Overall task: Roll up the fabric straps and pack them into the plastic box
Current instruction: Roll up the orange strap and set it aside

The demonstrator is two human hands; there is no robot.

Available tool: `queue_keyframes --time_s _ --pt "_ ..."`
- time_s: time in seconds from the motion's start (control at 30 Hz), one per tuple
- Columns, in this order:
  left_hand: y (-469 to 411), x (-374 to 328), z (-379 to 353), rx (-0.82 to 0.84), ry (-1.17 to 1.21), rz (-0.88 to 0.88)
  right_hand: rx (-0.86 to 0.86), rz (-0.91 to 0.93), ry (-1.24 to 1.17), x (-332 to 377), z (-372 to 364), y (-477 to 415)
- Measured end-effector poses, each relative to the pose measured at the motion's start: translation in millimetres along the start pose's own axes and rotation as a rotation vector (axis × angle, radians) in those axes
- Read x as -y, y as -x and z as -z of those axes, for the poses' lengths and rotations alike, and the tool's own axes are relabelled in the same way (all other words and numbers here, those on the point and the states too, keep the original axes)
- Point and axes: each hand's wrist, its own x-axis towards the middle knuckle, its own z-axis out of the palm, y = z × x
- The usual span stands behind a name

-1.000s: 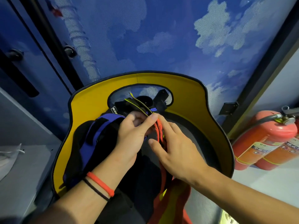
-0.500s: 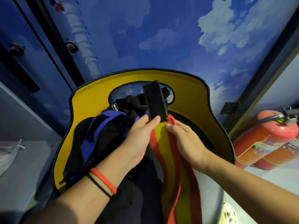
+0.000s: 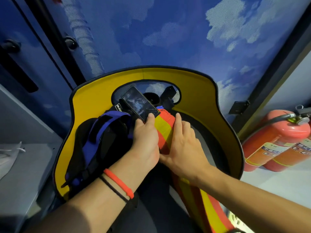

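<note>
Orange-and-yellow striped fabric strap [image 3: 164, 130], clamped between touching left hand [image 3: 144, 142] and right hand [image 3: 183, 147]; seemingly part-rolled, rest trailing below right wrist; blue-and-black straps [image 3: 94, 140] beside left hand, in yellow black-rimmed box [image 3: 168, 74].

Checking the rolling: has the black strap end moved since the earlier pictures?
Yes: the black strap end tilted left, against the cutout in the yellow board.

The striped strap [image 3: 164, 132] passes out of sight beneath the left hand [image 3: 144, 142] and right hand [image 3: 184, 147], then runs off the bottom edge. The right edge crops the fire extinguishers [image 3: 276, 140]; their label print is too small to read.
</note>
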Motion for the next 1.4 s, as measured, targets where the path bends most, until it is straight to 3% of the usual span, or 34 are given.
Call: queue_keyframes --time_s 0.17,0.37,0.53,0.73,0.83,1.1,1.4 --pt "-2 -1 -3 -0.01 -0.015 0.03 -0.058 0.0 -0.006 -2 -5 -7" --pt "-11 -3 8 0.126 -0.246 -0.164 0.014 -0.036 -0.088 -1 -8 -8" --pt "-9 -1 4 0.269 -0.4 -0.178 0.014 -0.17 -0.186 0 -18 -9" --pt "-24 26 9 0.265 -0.33 -0.352 -0.019 -0.253 -0.17 -12 -21 -21" --pt "-43 43 11 0.287 -0.47 -0.433 0.048 -0.29 -0.145 -18 -31 -22" --pt "-100 59 -16 0.346 -0.65 -0.321 0.147 -0.275 0.004 -42 -49 -24" --pt "-149 77 -38 0.281 -0.848 -0.291 0.195 -0.244 0.211 -50 -59 -35"
